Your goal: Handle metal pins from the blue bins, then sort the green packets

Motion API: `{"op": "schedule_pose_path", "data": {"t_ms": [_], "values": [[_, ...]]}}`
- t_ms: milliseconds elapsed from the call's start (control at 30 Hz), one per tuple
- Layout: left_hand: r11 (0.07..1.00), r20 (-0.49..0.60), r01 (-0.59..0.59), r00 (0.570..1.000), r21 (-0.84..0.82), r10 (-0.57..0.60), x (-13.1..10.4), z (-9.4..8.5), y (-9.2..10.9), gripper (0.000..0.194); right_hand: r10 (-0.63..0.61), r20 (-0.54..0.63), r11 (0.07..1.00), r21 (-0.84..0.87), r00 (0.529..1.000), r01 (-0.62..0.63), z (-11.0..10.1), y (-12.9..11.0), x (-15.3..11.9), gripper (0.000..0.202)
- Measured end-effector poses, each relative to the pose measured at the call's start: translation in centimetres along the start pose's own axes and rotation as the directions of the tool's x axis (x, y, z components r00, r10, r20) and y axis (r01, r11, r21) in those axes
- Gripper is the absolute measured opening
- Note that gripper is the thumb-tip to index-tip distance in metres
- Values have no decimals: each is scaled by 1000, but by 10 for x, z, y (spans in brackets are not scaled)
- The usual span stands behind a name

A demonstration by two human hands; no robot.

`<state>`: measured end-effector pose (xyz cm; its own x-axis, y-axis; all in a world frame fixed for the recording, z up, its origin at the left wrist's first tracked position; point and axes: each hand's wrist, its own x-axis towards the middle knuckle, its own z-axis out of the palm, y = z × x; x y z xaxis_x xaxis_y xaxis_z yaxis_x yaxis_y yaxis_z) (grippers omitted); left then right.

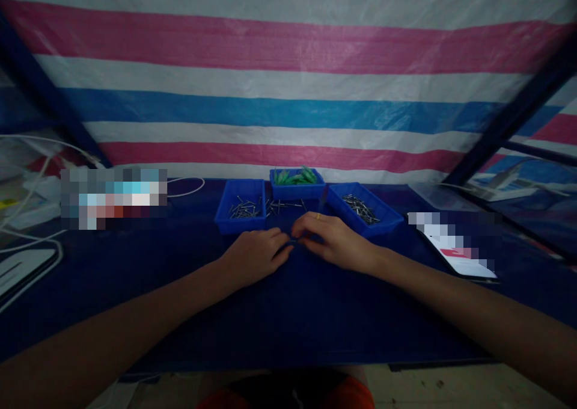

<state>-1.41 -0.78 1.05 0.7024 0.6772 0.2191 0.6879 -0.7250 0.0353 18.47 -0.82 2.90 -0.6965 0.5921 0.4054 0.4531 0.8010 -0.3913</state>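
Observation:
Over the middle of the dark blue table, my left hand and my right hand nearly meet at the fingertips. Both are closed in a pinch around a small, dark, thin piece between them, too small to name. A ring is on a finger of my right hand. Behind my left hand stands a blue tray with thin metal pins. Another blue tray, beyond my right hand, holds similar metal pins. Loose pins lie on the table between the trays.
A small blue tray with green pieces stands at the back. On the right lies a lit phone; on the left are a white-edged device and white cables. Striped sheeting hangs behind.

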Motion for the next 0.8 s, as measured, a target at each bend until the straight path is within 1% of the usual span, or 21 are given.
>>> {"op": "schedule_pose_path", "data": {"t_ms": [133, 300, 367, 500, 567, 667, 733, 800], "values": [[999, -9, -37, 999, -14, 37, 0, 0, 1, 27, 19, -37, 1000, 18, 999, -19, 9, -1, -10, 18], [998, -31, -56, 998, 31, 57, -1, -3, 1, 27, 24, -30, 1000, 17, 999, -23, 11, -4, -14, 18], [995, -20, -87, 996, 47, 88, -1, -4, 1, 25, 10, -31, 1000, 16, 999, -9, 11, -5, -15, 18], [982, 2, -189, 982, 0, 189, -2, -2, 0, 24, -15, -76, 1000, 8, 997, 15, 12, -5, -17, 15], [982, -2, -190, 982, 9, 190, -2, -1, 0, 23, -7, -96, 1000, -7, 995, 6, 11, -4, -17, 14], [992, -17, -122, 992, 37, 123, 0, -2, -2, 24, 28, -67, 995, -89, 997, -34, 8, -2, -16, 13], [996, -32, -78, 996, 40, 79, 1, -4, -3, 24, 61, -19, 974, -216, 998, -64, 5, 0, -17, 16], [998, -44, -57, 997, 41, 59, 1, -5, -5, 24, 90, 25, 933, -351, 996, -76, 4, 2, -17, 20]]}}
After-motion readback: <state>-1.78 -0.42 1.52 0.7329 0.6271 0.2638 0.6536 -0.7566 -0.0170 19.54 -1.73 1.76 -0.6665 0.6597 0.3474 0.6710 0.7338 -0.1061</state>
